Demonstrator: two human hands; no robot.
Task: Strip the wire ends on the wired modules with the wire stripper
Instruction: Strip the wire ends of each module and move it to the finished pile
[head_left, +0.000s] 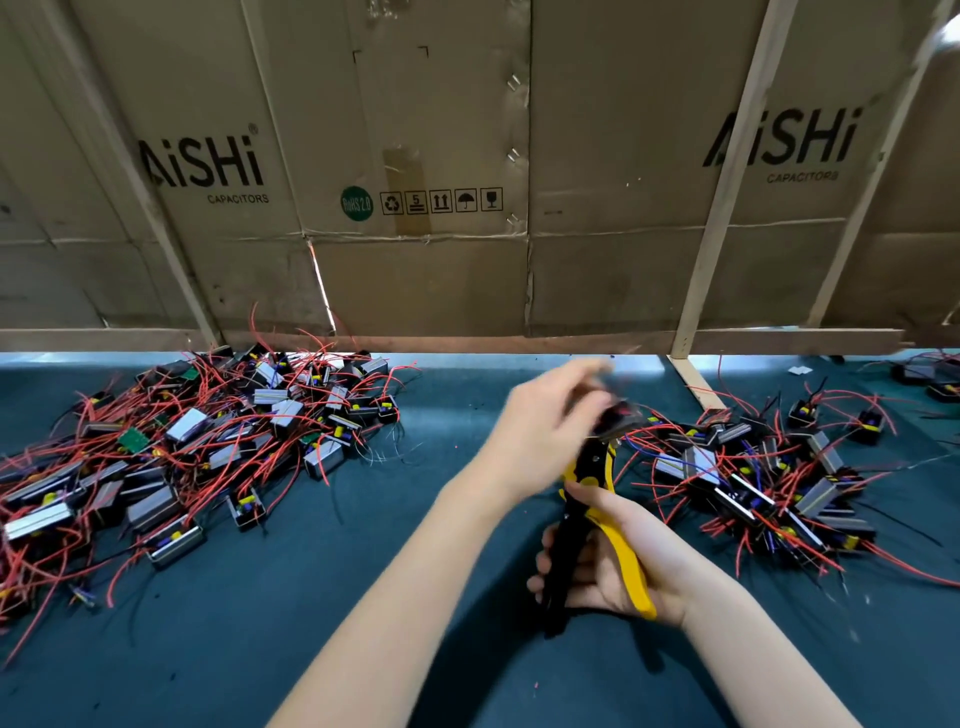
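My right hand (613, 561) grips the black and yellow handles of the wire stripper (592, 499), whose head points up and away over the mat. Just above the stripper's head, my left hand (545, 415) holds a small black wired module (618, 415); hand and module are blurred by motion. A large pile of wired modules (182, 452) with red wires covers the left of the mat. A second pile of modules (763, 478) with red and blue wires lies to the right of the stripper.
The work surface is a dark teal mat (311, 597). Cardboard sheets (426, 171) on a wooden frame (722, 197) form a wall along the back edge. A few more modules (930, 379) lie at the far right behind a wooden strut.
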